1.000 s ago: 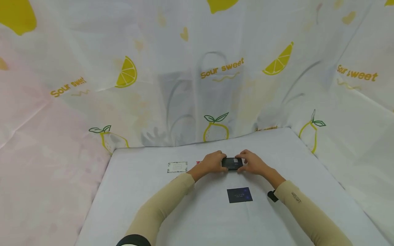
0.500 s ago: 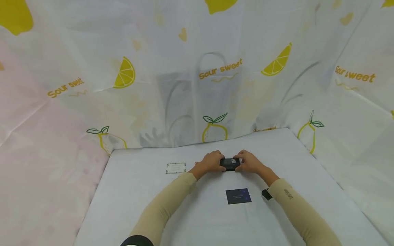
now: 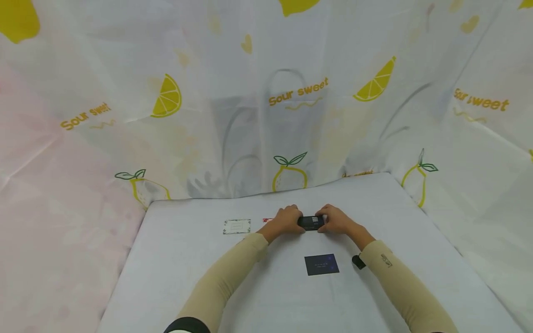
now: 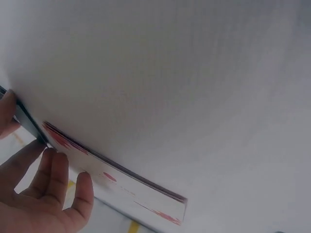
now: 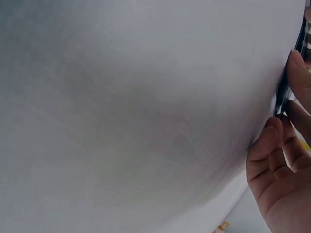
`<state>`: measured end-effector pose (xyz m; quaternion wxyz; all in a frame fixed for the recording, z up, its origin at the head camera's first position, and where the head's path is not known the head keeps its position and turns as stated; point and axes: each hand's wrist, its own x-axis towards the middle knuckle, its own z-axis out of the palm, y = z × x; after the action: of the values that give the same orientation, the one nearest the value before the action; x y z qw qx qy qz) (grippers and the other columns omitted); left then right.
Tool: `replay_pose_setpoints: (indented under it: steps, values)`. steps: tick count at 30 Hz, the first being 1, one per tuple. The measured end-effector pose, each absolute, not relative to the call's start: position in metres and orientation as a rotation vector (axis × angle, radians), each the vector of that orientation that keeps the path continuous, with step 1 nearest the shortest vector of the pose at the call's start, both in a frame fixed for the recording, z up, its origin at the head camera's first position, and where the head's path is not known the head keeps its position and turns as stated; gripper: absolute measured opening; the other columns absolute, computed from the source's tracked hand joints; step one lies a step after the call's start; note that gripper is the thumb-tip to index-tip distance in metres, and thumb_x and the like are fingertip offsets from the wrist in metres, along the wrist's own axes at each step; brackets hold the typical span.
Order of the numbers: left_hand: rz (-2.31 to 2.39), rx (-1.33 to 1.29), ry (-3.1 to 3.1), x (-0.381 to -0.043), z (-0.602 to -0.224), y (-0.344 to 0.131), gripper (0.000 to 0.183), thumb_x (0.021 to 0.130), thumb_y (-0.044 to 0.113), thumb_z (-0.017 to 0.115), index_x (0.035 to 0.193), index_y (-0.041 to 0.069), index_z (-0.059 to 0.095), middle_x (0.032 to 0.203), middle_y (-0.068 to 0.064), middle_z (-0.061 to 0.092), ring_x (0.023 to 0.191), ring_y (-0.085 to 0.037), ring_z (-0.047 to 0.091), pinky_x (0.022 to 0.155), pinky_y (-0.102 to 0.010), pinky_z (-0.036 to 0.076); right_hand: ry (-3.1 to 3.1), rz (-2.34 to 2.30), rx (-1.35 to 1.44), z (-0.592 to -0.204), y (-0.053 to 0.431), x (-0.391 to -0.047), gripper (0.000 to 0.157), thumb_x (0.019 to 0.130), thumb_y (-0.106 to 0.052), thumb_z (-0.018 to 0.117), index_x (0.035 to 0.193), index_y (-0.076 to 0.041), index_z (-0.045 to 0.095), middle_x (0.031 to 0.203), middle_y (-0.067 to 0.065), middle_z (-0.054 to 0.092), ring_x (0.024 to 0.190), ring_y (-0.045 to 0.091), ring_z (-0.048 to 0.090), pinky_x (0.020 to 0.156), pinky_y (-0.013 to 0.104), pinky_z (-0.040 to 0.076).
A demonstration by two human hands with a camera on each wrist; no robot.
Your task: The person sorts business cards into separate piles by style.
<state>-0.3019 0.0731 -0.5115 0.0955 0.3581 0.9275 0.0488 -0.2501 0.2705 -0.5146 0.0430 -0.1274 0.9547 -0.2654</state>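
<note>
Toward the back of the white table, both hands pinch a small stack of dark cards (image 3: 311, 223) by its opposite short ends. My left hand (image 3: 288, 219) grips the left end, thumb on the near side and fingers on the far side. At the right end, my right hand (image 3: 335, 220) holds it the same way. A small pale code square shows on the top card. Close by the left hand lies a stack of white cards with red markings (image 4: 116, 174), mostly hidden by that hand in the head view. In the right wrist view, the dark stack (image 5: 282, 90) appears edge-on.
A white card with a patterned border (image 3: 237, 226) lies further left. Nearer the front lies a dark blue card (image 3: 321, 264), between the forearms. A lemon-print sheet (image 3: 245, 138) hangs behind the white table (image 3: 175, 277) and along its sides.
Both hands keep hold of the dark cards in nearly the same spot. My right forearm has shifted a little to the left, and the head view has drifted slightly.
</note>
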Motion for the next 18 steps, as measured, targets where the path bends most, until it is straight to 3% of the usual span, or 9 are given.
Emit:
replay_pose_setpoints:
  steps: [6,18]
  values:
    - [0.099,1.052,2.758,-0.3024,-0.5072,0.076,0.041,0.074,0.047,0.071,0.103,0.017,0.068,0.095,0.003,0.055,0.086,-0.014,0.048,0.082,-0.041,0.038,2.901,-0.826,-0.355,-0.5131,0.2708,-0.2518,0.053,0.064,-0.02,0.082,0.11,-0.001,0.064,0.11,0.015,0.054,0.093,0.024,0.053,0.083,0.04,0.043]
    - [0.1,1.039,2.74,-0.3009,-0.5073,0.0753,0.045,0.074,0.048,0.071,0.106,0.017,0.066,0.099,0.002,0.056,0.088,-0.014,0.049,0.083,-0.04,0.037,2.888,-0.842,-0.335,-0.5117,0.27,-0.2471,0.054,0.066,-0.019,0.081,0.113,0.001,0.062,0.11,0.016,0.054,0.086,0.02,0.051,0.078,0.036,0.044]
